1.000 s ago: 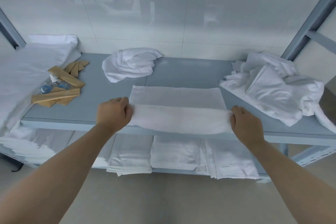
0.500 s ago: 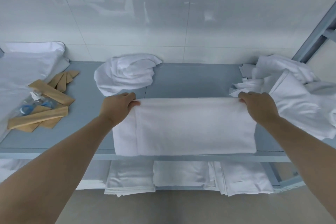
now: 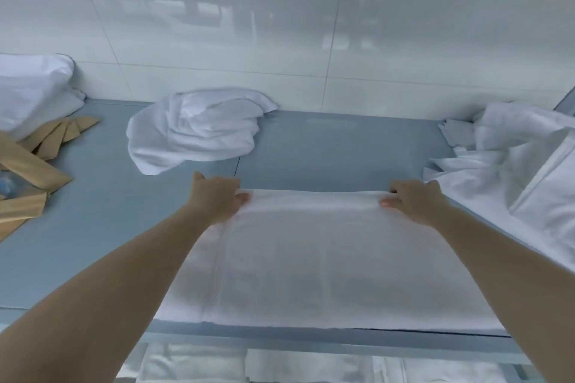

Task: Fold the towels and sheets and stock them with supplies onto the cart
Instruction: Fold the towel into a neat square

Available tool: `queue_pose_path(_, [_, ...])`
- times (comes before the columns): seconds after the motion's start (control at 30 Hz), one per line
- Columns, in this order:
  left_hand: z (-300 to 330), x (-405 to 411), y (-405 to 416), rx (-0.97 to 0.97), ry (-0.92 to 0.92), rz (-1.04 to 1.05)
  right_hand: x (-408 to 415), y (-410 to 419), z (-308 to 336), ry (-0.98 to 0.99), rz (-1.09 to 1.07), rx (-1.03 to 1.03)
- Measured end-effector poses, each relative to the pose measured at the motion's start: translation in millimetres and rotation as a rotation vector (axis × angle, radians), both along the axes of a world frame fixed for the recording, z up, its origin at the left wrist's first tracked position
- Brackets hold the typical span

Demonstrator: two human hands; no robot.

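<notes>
1. The folded towel [image 3: 326, 258] now lies flat on the grey shelf [image 3: 326, 140], its far edge carried further back than a moment ago;
2. The left hand [image 3: 214, 199] and right hand [image 3: 410, 202] each keep a grip pinching a far corner;
3. The crumpled towel [image 3: 196, 127] behind sits unmoved.

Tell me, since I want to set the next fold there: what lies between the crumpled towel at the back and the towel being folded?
In the head view, only bare grey shelf separates the crumpled towel from the flat towel.
</notes>
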State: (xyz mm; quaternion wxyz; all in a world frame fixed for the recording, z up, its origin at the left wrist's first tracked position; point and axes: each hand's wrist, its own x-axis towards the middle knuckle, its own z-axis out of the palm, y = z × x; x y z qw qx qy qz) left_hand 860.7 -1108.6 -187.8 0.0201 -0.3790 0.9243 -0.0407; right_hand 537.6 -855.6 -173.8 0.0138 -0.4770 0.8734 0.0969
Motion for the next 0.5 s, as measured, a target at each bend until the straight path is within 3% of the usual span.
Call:
queue_pose_path(0.1, [-1.2, -8.3, 0.8, 0.042, 0.170, -0.069, 0.3, -6.0, 3.9, -0.018, 0.049, -0.059])
queue_pose_path(0.2, [-3.1, -8.2, -1.3, 0.016, 0.371, -0.010, 2.2, -5.3, 0.2, -0.094, 0.009, -0.211])
queue_pose_path(0.4, [-8.9, -19.1, 7.5, 0.010, 0.218, 0.028, -6.0, 8.8, 1.3, -0.102, -0.085, -0.185])
queue_pose_path(0.5, [-2.5, -58.7, 25.1, 0.087, 0.178, -0.069, -20.1, 24.3, 4.6, -0.196, -0.208, -0.243])
